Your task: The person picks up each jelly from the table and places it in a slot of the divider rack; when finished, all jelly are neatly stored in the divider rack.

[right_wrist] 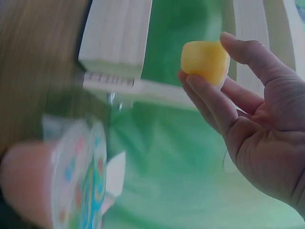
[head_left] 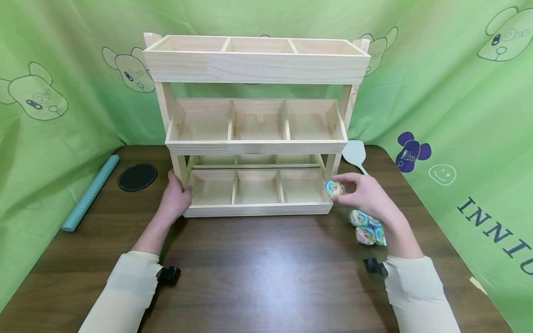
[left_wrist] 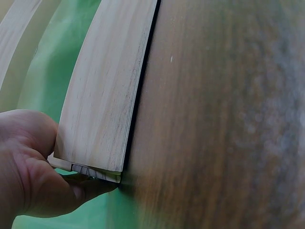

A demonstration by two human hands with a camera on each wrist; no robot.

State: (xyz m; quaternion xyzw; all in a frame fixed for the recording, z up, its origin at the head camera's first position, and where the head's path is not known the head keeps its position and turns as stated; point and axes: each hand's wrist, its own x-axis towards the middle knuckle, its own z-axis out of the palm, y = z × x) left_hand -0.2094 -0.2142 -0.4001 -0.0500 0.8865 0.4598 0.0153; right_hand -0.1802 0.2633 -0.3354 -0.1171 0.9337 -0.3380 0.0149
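A three-tier wooden shelf (head_left: 258, 68), each tier split into three compartments, stands on the table. My left hand (head_left: 174, 199) holds the left end of its bottom tray, thumb at the front corner; the left wrist view shows the wooden front board (left_wrist: 102, 90) beside that thumb. Between thumb and fingertips of my right hand (head_left: 366, 194) is a small jelly cup (head_left: 334, 188) with a printed lid. In the right wrist view its body (right_wrist: 204, 61) is yellow. This cup is just off the bottom tray's right end. More jelly cups (head_left: 365, 233) lie clustered below the right hand.
Behind the right hand a white spatula (head_left: 355, 152) lies beside the shelf. At the left are a black round disc (head_left: 137, 177) and a long teal rod (head_left: 92, 192). A green printed curtain (head_left: 449, 92) surrounds the brown table (head_left: 266, 268).
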